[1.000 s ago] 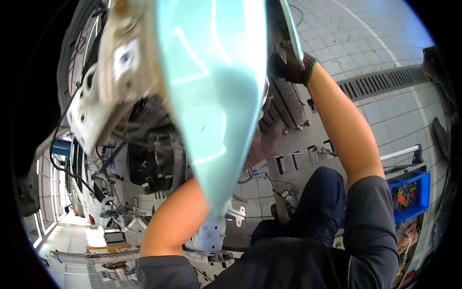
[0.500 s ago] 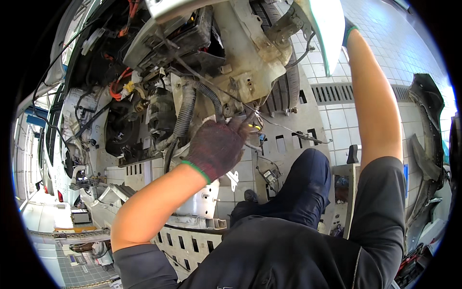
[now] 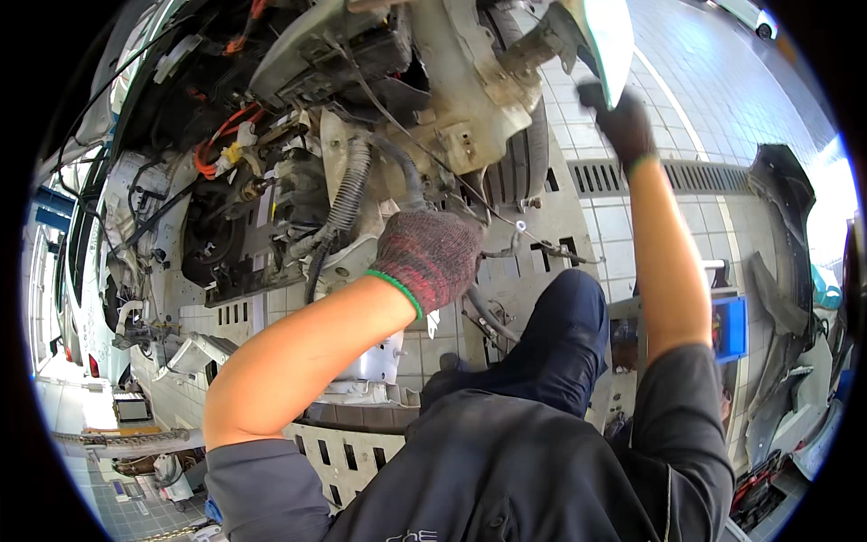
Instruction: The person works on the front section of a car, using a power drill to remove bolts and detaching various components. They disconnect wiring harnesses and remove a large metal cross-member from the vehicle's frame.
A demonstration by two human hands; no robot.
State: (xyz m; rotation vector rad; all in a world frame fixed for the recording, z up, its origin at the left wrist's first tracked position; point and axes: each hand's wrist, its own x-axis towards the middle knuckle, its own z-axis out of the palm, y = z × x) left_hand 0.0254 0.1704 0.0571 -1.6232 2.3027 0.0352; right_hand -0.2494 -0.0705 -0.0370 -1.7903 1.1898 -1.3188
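Observation:
My left hand (image 3: 429, 257), in a dark red knit glove with a green cuff, is closed round a run of dark hose or wiring. A grey corrugated hose (image 3: 405, 172) enters the grip from above, and a dark hose (image 3: 492, 316) comes out below. Loose thin cables (image 3: 555, 248) lie just beyond the fingers. My right hand (image 3: 626, 131), in a dark glove, is at the lower tip of a white body panel (image 3: 610, 50). Its fingers are partly behind the panel and blurred, so I cannot tell whether they grip it.
The stripped car front (image 3: 483, 99) fills the far middle, with a tyre (image 3: 533, 172) beside it. Orange cables (image 3: 212, 154) run through the bay at left. A slotted metal platform (image 3: 361, 452) lies below. A blue bin (image 3: 730, 330) and black trim (image 3: 786, 190) are at right.
My right hand has come nearer, from behind the white panel to its lower tip. My left hand has shifted slightly right, and a dark hose now shows below it.

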